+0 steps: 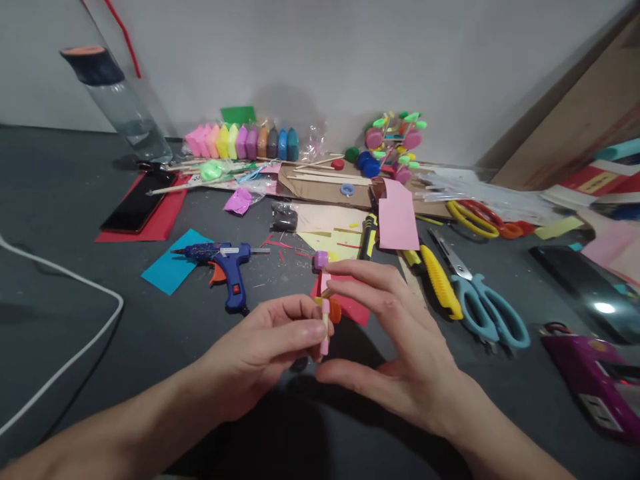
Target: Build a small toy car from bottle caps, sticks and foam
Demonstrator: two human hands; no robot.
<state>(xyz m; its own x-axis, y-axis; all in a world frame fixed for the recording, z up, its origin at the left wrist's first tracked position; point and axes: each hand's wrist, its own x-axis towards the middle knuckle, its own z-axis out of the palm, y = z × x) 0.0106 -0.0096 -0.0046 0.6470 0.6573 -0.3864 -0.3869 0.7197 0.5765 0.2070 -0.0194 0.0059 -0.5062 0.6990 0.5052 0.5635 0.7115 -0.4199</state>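
My left hand (280,330) pinches a short stick (325,327) between thumb and fingers. The stick is pale in the middle, with pink wrapped around both ends, and stands roughly upright. My right hand (395,333) is open around it, thumb below and fingers above, spread apart; whether a fingertip touches the piece is unclear. Just beyond the fingers sits a small purple piece (321,260). An orange piece (335,310) shows behind the stick, partly hidden, over red paper (357,308).
A blue glue gun (220,260) lies left on blue paper (167,270). To the right are a yellow cutter (440,280) and blue-handled scissors (477,307). Clay packs (243,141), a bottle (120,100) and a colourful wheeled model (395,137) stand along the wall.
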